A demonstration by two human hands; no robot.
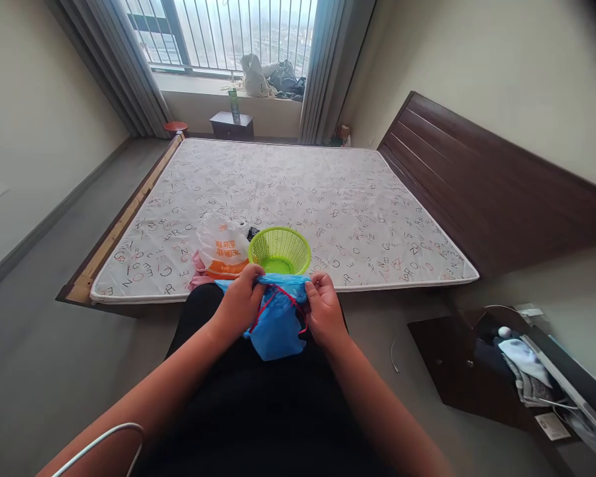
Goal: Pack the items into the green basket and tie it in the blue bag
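A blue plastic bag [277, 328] with red drawstrings hangs in front of my lap. My left hand [241, 298] pinches its upper left edge, thumb on top. On the other side my right hand [322, 301] grips the upper right edge between thumb and fingers. The bag's top edge is stretched between both hands, and its lower part drapes down. Just beyond the bag, a green plastic basket [281, 246] sits on the mattress near its front edge. I cannot see anything inside the basket from here.
A white and orange plastic bag [223, 248] lies left of the basket, over some pink cloth [197, 270]. The patterned mattress [357, 218] spans the bed, with a dark headboard [477, 172] at right. An open cabinet door [457, 358] stands at lower right. A white cable [104, 434] crosses my left forearm.
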